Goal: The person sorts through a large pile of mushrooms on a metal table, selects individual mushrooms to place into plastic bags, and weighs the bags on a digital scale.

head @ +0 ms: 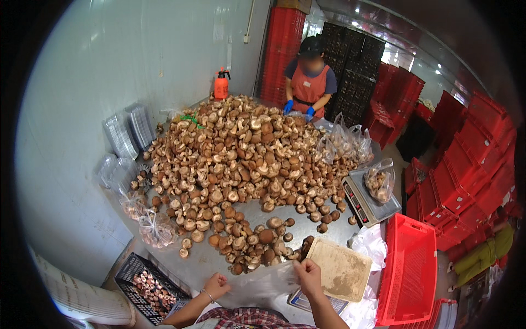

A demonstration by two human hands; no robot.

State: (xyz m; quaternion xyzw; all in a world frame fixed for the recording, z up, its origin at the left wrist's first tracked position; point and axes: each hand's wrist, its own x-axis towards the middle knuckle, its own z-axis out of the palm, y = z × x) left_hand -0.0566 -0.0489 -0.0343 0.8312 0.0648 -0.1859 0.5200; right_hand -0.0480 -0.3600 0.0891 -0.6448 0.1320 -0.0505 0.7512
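A thin clear plastic bag point(263, 283) is stretched between my two hands at the near edge of the metal table. My left hand point(216, 286), with a bracelet at the wrist, grips one side of it; my right hand point(308, 274) pinches the other side. Just beyond the bag lies a small group of brown mushrooms point(266, 236), and behind that rises a large heap of mushrooms point(246, 152). Beside my right hand, a tan, stained tray point(341, 267) rests on a scale point(305, 301).
A co-worker point(310, 82) in blue gloves stands behind the heap. At right are a second scale point(370, 201) bearing a bag of mushrooms point(380, 183), white bags point(370, 244) and a red crate point(411, 267). A black crate point(135, 283) of mushrooms stands low at left.
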